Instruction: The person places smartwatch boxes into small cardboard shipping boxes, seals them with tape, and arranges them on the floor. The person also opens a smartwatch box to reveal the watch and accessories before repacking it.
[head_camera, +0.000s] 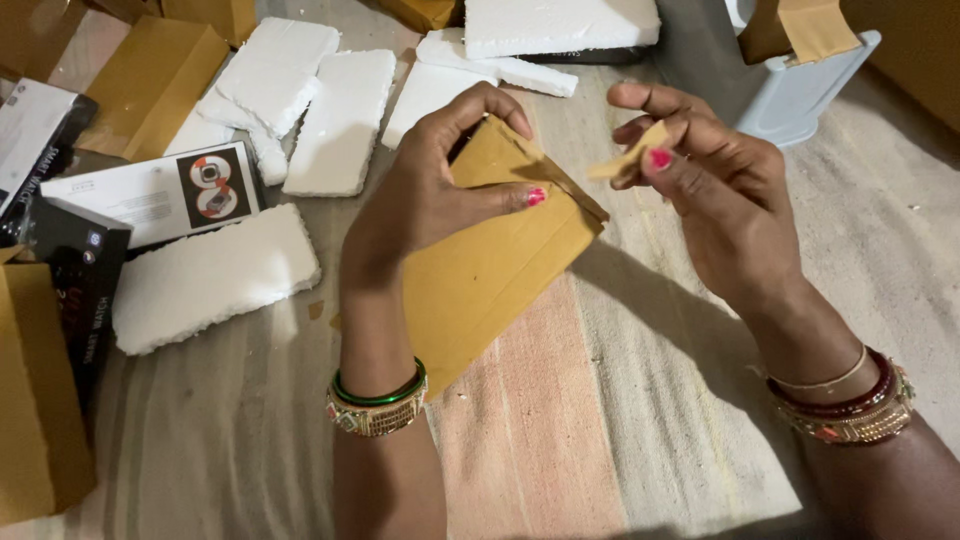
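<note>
Above the striped mat (620, 420), my left hand (430, 195) pinches the cardboard box (490, 270) steady while right hand (715, 190), just beside, grips a tape scrap (628, 160).

Two bare forearms, no sleeves. The left hand (420, 195) wears green and gold bangles; the right hand (720, 195) wears maroon and gold bangles. Fingernails painted pink-red.

A single camera, worn on the person's head, is looking steeply down and slightly forward over the forearms. It is sitting close, so the left hand (425, 190) and right hand (715, 195) are filling the middle of the frame. The striped floor cloth (600, 420) is spreading across the lower part, and foam slabs (300, 100) are lying toward the far edge.
</note>
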